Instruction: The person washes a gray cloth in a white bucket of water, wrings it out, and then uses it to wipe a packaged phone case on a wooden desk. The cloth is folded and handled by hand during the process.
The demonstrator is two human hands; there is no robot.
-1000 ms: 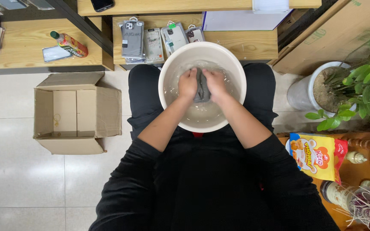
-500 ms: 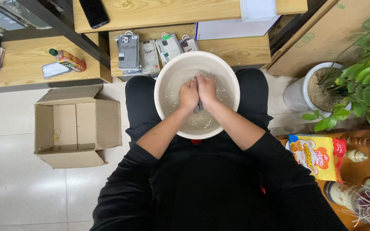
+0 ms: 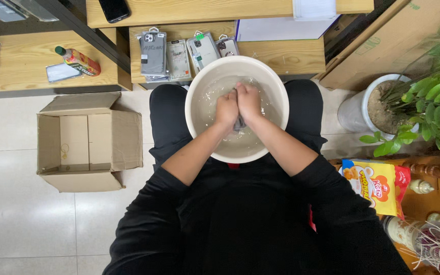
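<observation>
Inside the round white plastic basin (image 3: 276,91) of water, the left hand (image 3: 226,109) and right hand (image 3: 249,101) press together, fingers curled around a small grey cloth (image 3: 239,124).

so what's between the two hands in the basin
In the head view, a small grey cloth is pressed between the left hand and right hand, over the water in the white basin.

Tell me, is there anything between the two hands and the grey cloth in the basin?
Nothing visible. The left hand and right hand press together directly on the grey cloth, which sits in the water inside the white basin.
</observation>
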